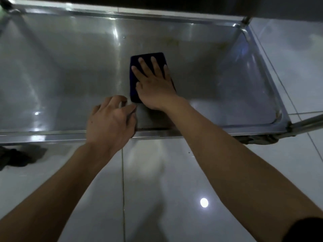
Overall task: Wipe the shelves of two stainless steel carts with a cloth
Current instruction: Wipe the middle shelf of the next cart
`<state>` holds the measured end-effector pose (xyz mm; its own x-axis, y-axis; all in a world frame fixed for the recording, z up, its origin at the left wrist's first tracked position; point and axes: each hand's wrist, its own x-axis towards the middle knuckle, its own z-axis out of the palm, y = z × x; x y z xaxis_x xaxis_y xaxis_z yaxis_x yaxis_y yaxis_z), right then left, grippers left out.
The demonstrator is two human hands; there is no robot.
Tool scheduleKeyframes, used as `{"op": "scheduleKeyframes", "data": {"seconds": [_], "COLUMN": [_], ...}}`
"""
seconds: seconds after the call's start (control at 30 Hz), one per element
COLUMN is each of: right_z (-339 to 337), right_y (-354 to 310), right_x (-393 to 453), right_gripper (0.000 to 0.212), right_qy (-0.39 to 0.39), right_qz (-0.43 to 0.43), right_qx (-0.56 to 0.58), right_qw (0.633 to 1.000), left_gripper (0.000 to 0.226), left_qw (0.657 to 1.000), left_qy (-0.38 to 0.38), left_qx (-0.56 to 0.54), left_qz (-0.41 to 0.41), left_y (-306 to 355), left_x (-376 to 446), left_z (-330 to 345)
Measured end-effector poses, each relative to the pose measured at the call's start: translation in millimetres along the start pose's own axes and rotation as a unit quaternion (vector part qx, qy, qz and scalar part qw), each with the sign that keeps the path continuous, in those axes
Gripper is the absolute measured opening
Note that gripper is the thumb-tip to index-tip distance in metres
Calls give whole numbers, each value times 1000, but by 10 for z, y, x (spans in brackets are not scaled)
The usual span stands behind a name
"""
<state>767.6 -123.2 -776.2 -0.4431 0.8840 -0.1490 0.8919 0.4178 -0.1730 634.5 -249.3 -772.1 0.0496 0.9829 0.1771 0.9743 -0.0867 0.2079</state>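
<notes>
The folded dark cloth (148, 75) is pressed flat mid-shelf (70, 75) by the right hand (154, 84), fingers spread for even pressure. The left hand (111, 119), loosely curled and empty, is braced beside it near the front rim.

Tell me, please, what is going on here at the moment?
A person is wiping a steel cart shelf. The right hand presses flat on a folded dark blue cloth near the middle of the shelf. The left hand hovers at the front rim beside the cloth, fingers loosely curled and holding nothing. Yellowish smudges show toward the back right. A dark rag lies on the tiled floor.
</notes>
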Motion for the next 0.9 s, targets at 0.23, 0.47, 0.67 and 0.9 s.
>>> {"op": "scheduleKeyframes", "data": {"seconds": [0.23,0.47,0.67,0.9], "right_z": [13,-60,-250,-442], "right_y": [198,1121,2092,3233], "right_x": [14,-267,-666,-1155], "right_gripper": [56,55,55,55], "right_qy": [15,36,40,65], "right_qz": [-18,65,138,296], "right_qx": [17,22,42,-8], "right_qw": [1000,997,989,953], "left_gripper": [24,26,32,40], "left_qw": [1000,996,983,983], "left_qy": [1,-5,-133,-111], "left_qx": [-4,-65,-20,-29], "left_qz": [-9,58,122,142], "left_y": [19,680,1445,1424], "left_x": [99,376,479,380], "left_z": [-6,59,318,413]}}
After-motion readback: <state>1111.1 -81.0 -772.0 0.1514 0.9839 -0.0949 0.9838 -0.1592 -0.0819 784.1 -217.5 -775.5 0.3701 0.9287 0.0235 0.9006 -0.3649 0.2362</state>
